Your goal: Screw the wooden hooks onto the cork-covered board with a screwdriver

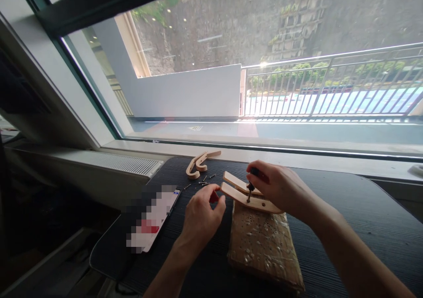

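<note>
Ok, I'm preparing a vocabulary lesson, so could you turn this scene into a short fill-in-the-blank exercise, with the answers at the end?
1. The right hand grips a black-handled ____, its tip down on a wooden piece.
2. Small loose ____ lie between the left hand and the curved wooden hooks.
3. The phone lies to the ____ of both hands.

Missing words: screwdriver; screws; left.
</note>
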`<state>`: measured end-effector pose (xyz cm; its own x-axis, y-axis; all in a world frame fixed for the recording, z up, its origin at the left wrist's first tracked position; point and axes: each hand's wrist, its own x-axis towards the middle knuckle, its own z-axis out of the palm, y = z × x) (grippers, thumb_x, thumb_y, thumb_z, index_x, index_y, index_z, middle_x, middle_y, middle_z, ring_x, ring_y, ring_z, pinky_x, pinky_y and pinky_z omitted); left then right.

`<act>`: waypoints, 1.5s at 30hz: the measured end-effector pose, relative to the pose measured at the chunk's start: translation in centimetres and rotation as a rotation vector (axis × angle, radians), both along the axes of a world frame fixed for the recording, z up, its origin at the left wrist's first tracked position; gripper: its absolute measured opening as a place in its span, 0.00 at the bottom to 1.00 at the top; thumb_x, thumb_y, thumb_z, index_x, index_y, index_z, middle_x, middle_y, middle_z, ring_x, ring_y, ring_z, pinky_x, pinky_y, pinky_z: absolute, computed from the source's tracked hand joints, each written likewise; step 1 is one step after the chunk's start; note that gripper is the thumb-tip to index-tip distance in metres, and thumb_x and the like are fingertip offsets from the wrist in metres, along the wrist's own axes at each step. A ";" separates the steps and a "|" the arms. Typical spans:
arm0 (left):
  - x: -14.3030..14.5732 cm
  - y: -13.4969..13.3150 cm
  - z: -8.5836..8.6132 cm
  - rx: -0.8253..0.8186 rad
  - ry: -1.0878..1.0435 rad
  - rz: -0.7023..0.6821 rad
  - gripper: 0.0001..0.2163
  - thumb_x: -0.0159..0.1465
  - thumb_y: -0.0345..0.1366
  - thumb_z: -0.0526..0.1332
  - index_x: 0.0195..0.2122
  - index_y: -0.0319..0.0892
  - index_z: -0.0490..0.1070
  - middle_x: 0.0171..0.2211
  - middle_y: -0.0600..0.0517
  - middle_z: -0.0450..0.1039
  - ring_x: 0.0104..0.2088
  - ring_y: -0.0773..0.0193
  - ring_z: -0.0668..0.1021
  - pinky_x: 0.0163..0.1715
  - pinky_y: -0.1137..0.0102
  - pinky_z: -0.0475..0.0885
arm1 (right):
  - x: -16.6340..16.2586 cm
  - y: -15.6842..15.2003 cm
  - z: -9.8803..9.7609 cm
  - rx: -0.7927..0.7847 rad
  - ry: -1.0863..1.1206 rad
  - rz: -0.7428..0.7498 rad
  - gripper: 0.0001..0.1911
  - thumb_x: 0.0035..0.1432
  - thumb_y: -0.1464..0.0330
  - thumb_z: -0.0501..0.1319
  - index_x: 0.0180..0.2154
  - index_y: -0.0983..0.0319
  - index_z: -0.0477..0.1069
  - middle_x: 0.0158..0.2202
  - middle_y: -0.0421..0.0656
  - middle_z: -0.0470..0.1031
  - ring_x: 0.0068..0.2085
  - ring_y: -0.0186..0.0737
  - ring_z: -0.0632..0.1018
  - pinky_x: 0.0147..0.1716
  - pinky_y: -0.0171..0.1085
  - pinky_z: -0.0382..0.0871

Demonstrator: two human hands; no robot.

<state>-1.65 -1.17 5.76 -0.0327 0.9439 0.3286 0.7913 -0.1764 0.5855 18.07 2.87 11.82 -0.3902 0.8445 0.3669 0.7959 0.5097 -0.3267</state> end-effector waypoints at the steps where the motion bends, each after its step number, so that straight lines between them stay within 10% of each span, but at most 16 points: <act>1: 0.1 -0.5 -0.4 -0.116 0.046 -0.004 0.12 0.60 0.40 0.55 0.42 0.43 0.71 0.33 0.50 0.74 0.36 0.58 0.76 0.38 0.63 0.70 | 0.0 -0.2 -0.2 0.020 0.012 -0.011 0.11 0.60 0.61 0.53 0.39 0.57 0.69 0.26 0.38 0.74 0.24 0.33 0.69 0.24 0.32 0.55; 10: 4.6 -2.3 -0.5 -0.352 0.274 -0.036 0.37 0.49 0.67 0.53 0.46 0.38 0.70 0.47 0.38 0.72 0.50 0.42 0.71 0.49 0.53 0.64 | 0.3 -2.9 -0.9 0.042 0.066 -0.125 0.12 0.59 0.61 0.52 0.40 0.60 0.69 0.26 0.41 0.73 0.25 0.36 0.70 0.24 0.33 0.53; 19: 5.2 -3.9 1.4 -0.451 0.162 -0.091 0.32 0.48 0.59 0.61 0.50 0.45 0.69 0.48 0.47 0.73 0.51 0.47 0.72 0.49 0.60 0.66 | 0.4 -8.0 -1.1 0.050 0.086 -0.163 0.10 0.60 0.64 0.52 0.37 0.61 0.68 0.28 0.41 0.73 0.27 0.35 0.70 0.25 0.33 0.56; 26: 8.1 -9.3 -0.2 -0.376 0.244 0.029 0.52 0.47 0.66 0.53 0.64 0.32 0.42 0.62 0.33 0.51 0.59 0.39 0.59 0.54 0.47 0.55 | 1.9 -10.3 -2.3 -0.008 0.025 -0.234 0.14 0.62 0.61 0.55 0.45 0.64 0.68 0.39 0.43 0.73 0.36 0.37 0.75 0.36 0.41 0.70; 40: 10.1 -10.7 0.4 -0.356 0.379 0.038 0.53 0.46 0.67 0.51 0.62 0.28 0.46 0.64 0.29 0.40 0.61 0.33 0.52 0.53 0.41 0.50 | 1.7 -10.6 -1.2 -0.167 -0.151 -0.218 0.16 0.61 0.63 0.57 0.49 0.61 0.67 0.50 0.46 0.69 0.45 0.42 0.74 0.42 0.45 0.70; 45: 6.4 -10.9 1.4 -0.379 0.364 -0.213 0.51 0.42 0.62 0.59 0.63 0.38 0.49 0.66 0.38 0.41 0.63 0.36 0.50 0.56 0.43 0.49 | 1.0 -13.0 -1.0 -0.191 -0.100 -0.209 0.16 0.61 0.63 0.57 0.49 0.62 0.67 0.49 0.46 0.70 0.44 0.41 0.74 0.42 0.45 0.70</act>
<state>4.73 -12.07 7.13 0.2235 0.9714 -0.0804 0.9240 -0.1849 0.3348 19.12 -10.18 10.79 -0.2265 0.9604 0.1620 0.9102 0.2679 -0.3157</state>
